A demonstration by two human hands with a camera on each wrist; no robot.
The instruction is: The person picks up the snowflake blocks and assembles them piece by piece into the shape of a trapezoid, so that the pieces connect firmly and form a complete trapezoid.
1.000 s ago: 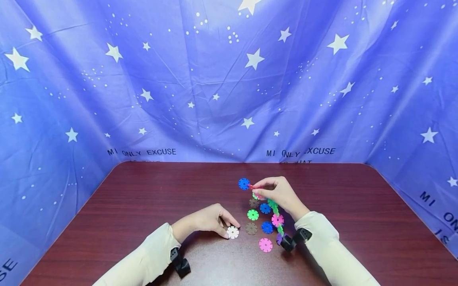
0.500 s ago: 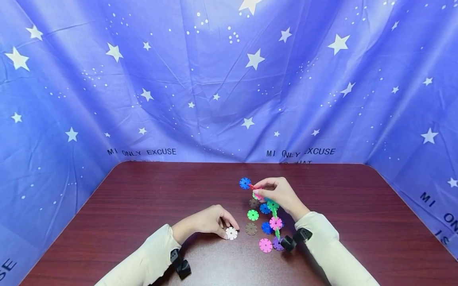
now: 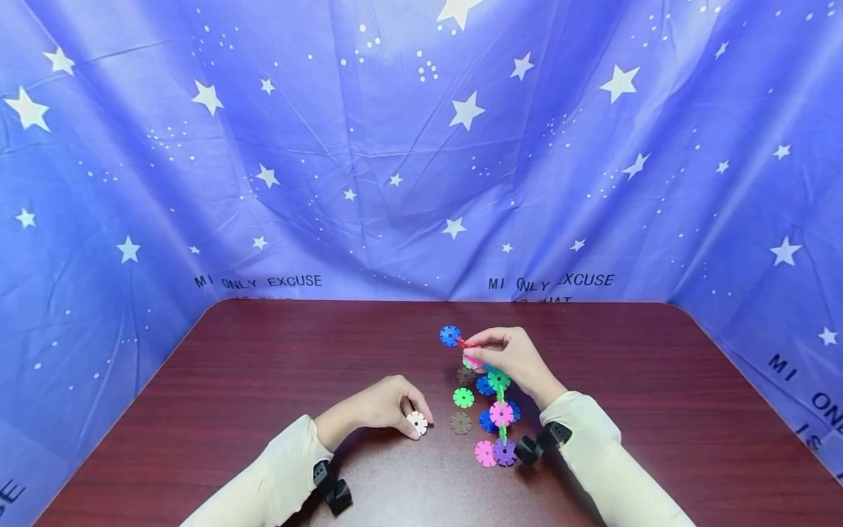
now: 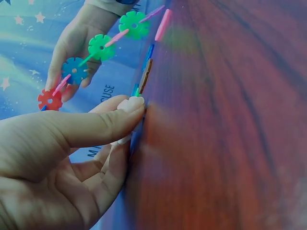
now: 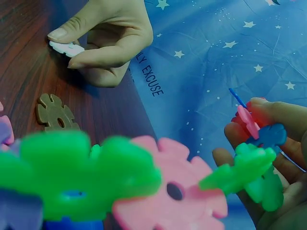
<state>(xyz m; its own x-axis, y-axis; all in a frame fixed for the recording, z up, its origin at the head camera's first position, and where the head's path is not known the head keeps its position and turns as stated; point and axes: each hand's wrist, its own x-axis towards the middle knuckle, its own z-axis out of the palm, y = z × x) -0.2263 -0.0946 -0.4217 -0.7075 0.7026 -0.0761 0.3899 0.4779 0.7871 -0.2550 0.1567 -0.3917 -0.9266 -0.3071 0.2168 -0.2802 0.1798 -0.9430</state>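
Note:
In the head view my left hand (image 3: 380, 405) pinches a white notched plastic disc (image 3: 416, 423) between thumb and fingers, close to the tabletop. The left wrist view shows the thumb covering most of that disc. My right hand (image 3: 516, 360) holds a chain of interlocked notched discs by a red disc (image 4: 50, 99) near its upper end. A blue disc (image 3: 450, 336) sticks out past the fingertips. Below the hand the chain hangs down through green, a pink disc (image 3: 501, 413) and green to a purple disc (image 3: 504, 453). Whether the purple one touches the table, I cannot tell.
Loose discs lie on the dark red wooden table (image 3: 263, 366) between the hands: a green one (image 3: 464, 397), a brown one (image 3: 460, 423), a pink one (image 3: 485, 454) and several others, some partly behind the chain. A blue star-printed cloth (image 3: 395, 146) hangs around the table.
My left hand has drawn the white disc slightly left, away from the loose discs. The chain's lower end has swung left under my right hand, which stays almost in place.

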